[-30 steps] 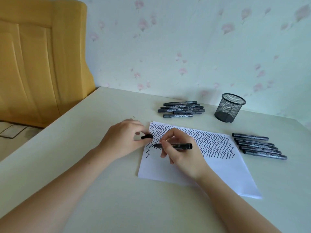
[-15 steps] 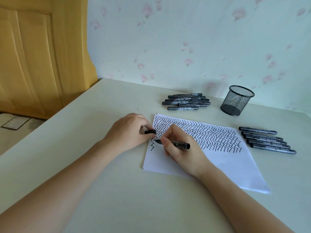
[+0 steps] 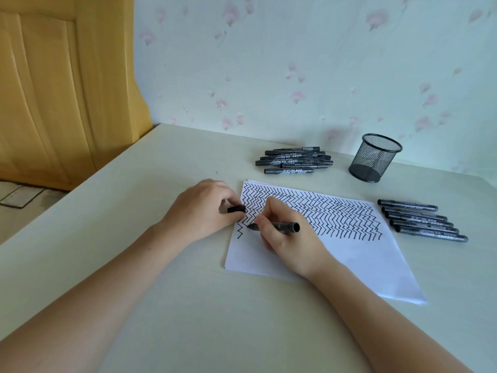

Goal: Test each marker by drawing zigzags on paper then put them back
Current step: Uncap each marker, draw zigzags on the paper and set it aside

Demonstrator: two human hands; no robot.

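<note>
Marker (image 3: 282, 226) is gripped by the right hand (image 3: 289, 236), tip down on the paper (image 3: 349, 254) at its left edge, beside zigzag rows. Its cap (image 3: 236, 209) is pinched by the left hand (image 3: 200, 211), w/ more markers piled behind (image 3: 293, 160) & lined up at right (image 3: 422, 220) near a mesh cup (image 3: 375, 157).

Bare table (image 3: 134, 224) lies open to the left and near side. Far off, a marker pile (image 3: 294, 160) and mesh cup (image 3: 375, 158) stand (a gap between them); a marker row (image 3: 422, 220) flanks the paper (image 3: 349, 259) on the right.
</note>
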